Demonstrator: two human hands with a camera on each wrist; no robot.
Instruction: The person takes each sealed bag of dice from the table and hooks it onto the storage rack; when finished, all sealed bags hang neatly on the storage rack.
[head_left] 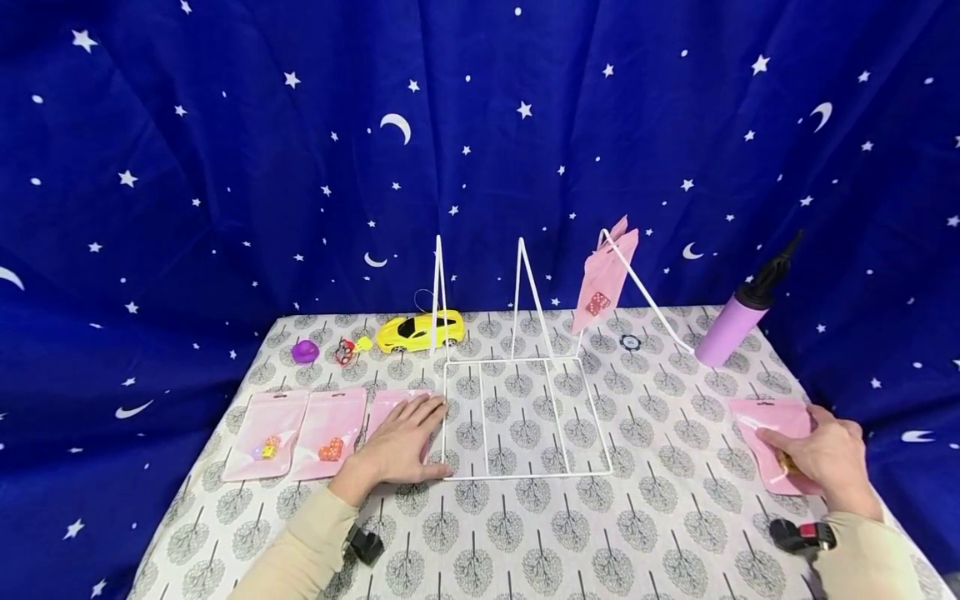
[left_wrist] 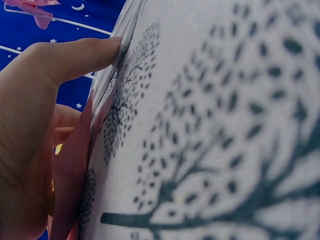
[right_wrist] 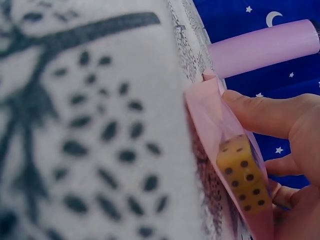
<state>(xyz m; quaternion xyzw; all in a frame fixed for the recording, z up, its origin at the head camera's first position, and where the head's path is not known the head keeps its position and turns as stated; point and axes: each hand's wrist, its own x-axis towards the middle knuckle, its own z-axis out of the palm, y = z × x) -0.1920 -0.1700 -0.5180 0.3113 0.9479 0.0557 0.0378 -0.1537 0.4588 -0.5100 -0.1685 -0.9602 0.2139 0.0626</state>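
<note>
My left hand (head_left: 401, 442) lies with extended fingers over a pink zip pouch (head_left: 386, 402), touching the left side of a white wire rack (head_left: 528, 477). Its thumb reaches the rack's front left corner. At the far right, my right hand (head_left: 831, 457) grips another pink zip pouch (head_left: 765, 412) by its sides. Yellow dice (right_wrist: 241, 172) show through that pouch in the right wrist view. A pink pouch (head_left: 611, 271) with red dice hangs from the rack's right prong. Two more pouches, one with mixed dice (head_left: 258, 412) and one with orange-red dice (head_left: 330, 408), lie at the left.
A yellow toy car (head_left: 423, 332) stands behind the rack, near a purple object (head_left: 305, 352) and small red and yellow trinkets (head_left: 347, 352). A purple hand pump (head_left: 731, 332) stands back right, close to the rack's long prong. A small round disc (head_left: 631, 342) lies behind.
</note>
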